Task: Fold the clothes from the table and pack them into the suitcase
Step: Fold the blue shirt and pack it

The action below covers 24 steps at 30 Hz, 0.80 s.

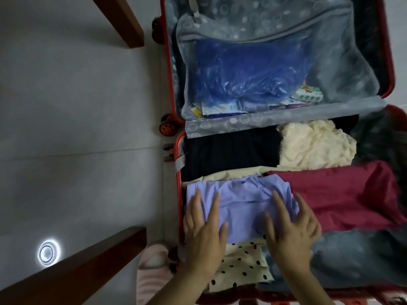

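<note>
Open red suitcase (pixel 178 194) on a pale tiled floor, seen from above a person bending over it. Nearest, at 7 o'clock outside the case, are a pink slipper (pixel 152 267) and a wooden table leg (pixel 72 271).

Inside the near half, at 6 o'clock, lies a folded cream polka-dot garment (pixel 242 265), with a blue-grey garment (pixel 352 256) beside it at 4 o'clock.

Just beyond, the left hand (pixel 203 230) and right hand (pixel 290 230) lie palm down on a folded lavender garment (pixel 240 203). Their fingers are straight and spread, gripping nothing. They seem to be pressing it flat so the pile sits low and leaves room. The right hand is blurred.

At 3 o'clock of the lavender piece, touching it, is a maroon garment (pixel 343 194). Farther, towards 12 o'clock, a black garment (pixel 229 153) and a fluffy cream garment (pixel 315 146) fill the row by the hinge.

Farthest, the lid half holds a blue plastic bag (pixel 246 73) behind a mesh divider, probably to stop it spilling. The table top is out of view.
</note>
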Tool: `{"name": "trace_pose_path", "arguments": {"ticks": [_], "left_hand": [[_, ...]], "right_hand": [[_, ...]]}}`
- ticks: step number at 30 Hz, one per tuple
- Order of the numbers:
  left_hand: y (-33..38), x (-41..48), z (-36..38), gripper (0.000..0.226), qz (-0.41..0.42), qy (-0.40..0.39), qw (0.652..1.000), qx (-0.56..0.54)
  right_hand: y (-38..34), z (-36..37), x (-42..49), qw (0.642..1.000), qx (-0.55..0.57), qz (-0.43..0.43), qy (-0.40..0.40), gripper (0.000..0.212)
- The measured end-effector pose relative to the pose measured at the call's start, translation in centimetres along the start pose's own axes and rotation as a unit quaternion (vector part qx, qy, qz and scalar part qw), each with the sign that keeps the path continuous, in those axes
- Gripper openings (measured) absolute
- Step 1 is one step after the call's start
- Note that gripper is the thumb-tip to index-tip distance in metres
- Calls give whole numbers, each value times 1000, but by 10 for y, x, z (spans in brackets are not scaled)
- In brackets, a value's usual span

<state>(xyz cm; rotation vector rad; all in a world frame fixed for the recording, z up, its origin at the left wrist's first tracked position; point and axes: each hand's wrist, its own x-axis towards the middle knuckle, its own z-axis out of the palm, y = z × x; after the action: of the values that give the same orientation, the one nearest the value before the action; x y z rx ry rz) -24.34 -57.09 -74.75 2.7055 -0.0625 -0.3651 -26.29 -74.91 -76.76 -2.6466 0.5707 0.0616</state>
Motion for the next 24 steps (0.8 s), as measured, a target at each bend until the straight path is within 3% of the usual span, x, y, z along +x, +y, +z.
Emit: {"name": "trace_pose_path", "arguments": {"ticks": [2, 6, 10, 16, 21, 24], "left_hand": [[2, -10, 7, 70, 20, -58, 997, 39], [-12, 5, 29, 73, -45, -141, 988, 49], [-15, 38, 35, 74, -87, -277, 955, 56], [-13, 44, 31, 72, -105, -307, 945, 42], [-3, 27, -22, 72, -108, -281, 953, -3], [14, 16, -65, 73, -120, -247, 959, -63]], "right_hand": [[-7, 4, -9, 998, -6, -28, -55, 63], [-7, 27, 6, 981, -58, -34, -183, 81], [2, 47, 28, 960, -129, -36, -248, 90], [-3, 40, 34, 932, -165, -29, -321, 92], [-16, -27, 12, 934, -129, -38, -331, 90], [-30, -75, -10, 944, -53, -29, -325, 88]]}}
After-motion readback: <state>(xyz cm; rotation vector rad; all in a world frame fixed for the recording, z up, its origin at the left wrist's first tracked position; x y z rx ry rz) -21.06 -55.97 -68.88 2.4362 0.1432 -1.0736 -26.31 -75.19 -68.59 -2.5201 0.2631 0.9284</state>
